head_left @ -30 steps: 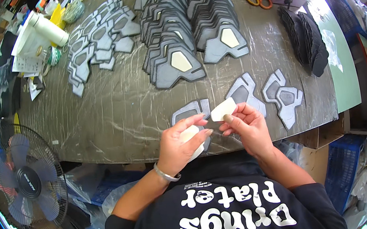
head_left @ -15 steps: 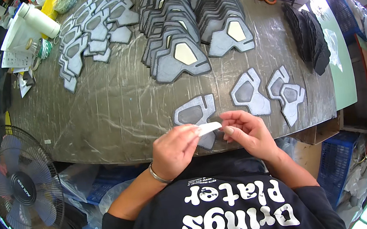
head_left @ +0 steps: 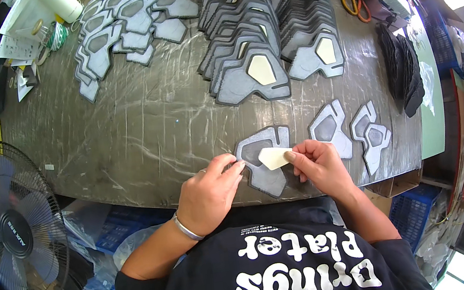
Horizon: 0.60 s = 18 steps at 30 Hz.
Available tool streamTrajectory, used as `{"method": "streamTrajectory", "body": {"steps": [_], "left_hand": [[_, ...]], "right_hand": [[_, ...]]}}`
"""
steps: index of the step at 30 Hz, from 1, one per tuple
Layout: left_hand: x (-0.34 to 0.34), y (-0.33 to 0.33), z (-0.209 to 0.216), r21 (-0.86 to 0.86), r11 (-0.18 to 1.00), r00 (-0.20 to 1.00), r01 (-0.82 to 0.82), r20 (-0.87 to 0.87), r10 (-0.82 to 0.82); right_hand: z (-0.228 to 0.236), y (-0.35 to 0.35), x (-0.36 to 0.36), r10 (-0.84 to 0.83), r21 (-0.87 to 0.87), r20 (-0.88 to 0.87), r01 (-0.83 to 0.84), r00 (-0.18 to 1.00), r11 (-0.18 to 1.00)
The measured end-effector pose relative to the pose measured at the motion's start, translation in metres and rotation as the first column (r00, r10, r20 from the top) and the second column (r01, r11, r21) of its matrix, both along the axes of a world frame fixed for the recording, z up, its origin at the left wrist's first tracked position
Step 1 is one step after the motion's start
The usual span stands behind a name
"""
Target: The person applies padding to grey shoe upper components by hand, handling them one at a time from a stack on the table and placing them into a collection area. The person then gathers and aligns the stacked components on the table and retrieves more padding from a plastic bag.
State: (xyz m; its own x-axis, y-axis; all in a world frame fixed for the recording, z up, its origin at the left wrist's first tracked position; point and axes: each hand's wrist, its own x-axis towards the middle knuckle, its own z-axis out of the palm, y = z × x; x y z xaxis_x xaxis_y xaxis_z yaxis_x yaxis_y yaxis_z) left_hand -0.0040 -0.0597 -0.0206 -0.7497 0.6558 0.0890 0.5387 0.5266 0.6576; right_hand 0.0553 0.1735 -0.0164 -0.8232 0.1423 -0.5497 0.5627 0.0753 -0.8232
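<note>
Between my right hand's (head_left: 321,165) thumb and fingers is a cream, five-sided flat patch (head_left: 273,157). It hovers over a grey, dark-edged cut-out panel (head_left: 268,180) near the table's front edge, partly covering the panel's darker recess. My left hand (head_left: 211,189) is at the panel's left side, thumb and fingers drawn together; whether something small is pinched there I cannot make out. Two more spots to the right hold similar grey panels: a single one (head_left: 332,131) and an overlapping group (head_left: 372,137).
Farther back stand two long overlapping rows of grey panels (head_left: 249,80), (head_left: 315,62), the front ones bearing cream patches. Loose panels (head_left: 134,16) lie at the far left. Dark stacked pieces (head_left: 401,71) and orange-handled scissors (head_left: 356,7) are on the right. A fan (head_left: 18,228) stands at left.
My hands have moved apart. The cream patch, earlier edge-on between both hands, is now in my right hand alone with its flat face showing. The view has shifted slightly.
</note>
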Motion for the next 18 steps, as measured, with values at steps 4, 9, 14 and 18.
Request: {"method": "streamTrajectory", "body": {"steps": [4,9,14,18], "left_hand": [[0.001,-0.002,0.0,-0.182,0.978,0.976,0.102,-0.173,-0.134],[0.001,-0.007,-0.008,-0.188,0.975,0.947,0.116,-0.276,-0.166],[0.002,-0.007,-0.013,-0.167,0.979,0.942,0.12,-0.292,-0.165],[0.001,-0.007,-0.012,-0.162,0.979,0.944,0.124,-0.286,-0.167]], "right_hand": [[0.001,-0.01,-0.015,0.076,0.024,0.05,-0.078,0.996,0.997],[0.0,-0.014,-0.027,0.118,0.086,0.104,-0.128,0.988,0.988],[0.001,-0.017,-0.033,0.095,0.086,0.16,-0.109,0.983,0.99],[0.003,-0.016,-0.036,0.105,0.099,0.182,-0.124,0.978,0.987]]}}
